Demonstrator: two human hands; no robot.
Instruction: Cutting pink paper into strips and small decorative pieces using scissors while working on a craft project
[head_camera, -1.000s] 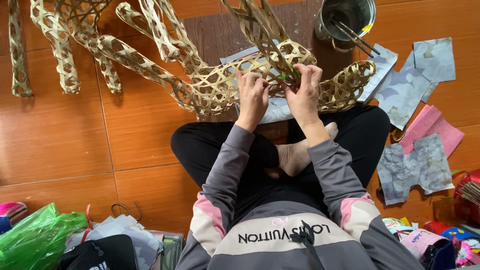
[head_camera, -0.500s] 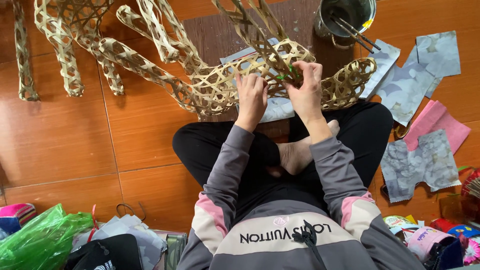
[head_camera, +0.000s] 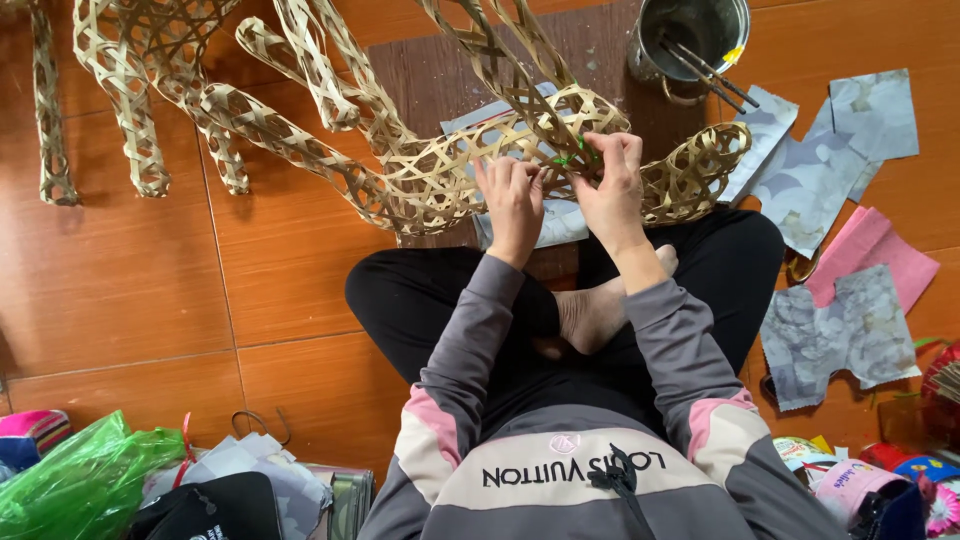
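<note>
On the wooden floor (head_camera: 130, 290) at far left, loose woven bamboo strips (head_camera: 120, 120) trailed toward the middle, joining the woven bamboo frame (head_camera: 440, 175) that lay just ahead of the crossed legs. 2 hands met on its near edge: the left hand (head_camera: 512, 200) pinched the lattice, the right hand (head_camera: 607, 185) gripped a green tie (head_camera: 572, 157). Further right stood a metal can (head_camera: 690, 35) and paper scraps (head_camera: 840, 150).

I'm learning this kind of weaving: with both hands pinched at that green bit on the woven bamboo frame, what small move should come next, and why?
Probably draw the green tie snug. The right hand pinches it against the woven bamboo frame, and the left hand steadies the lattice just beside it, so both hands already bracket that one joint. Whether it is knotted is too small to tell.
</note>
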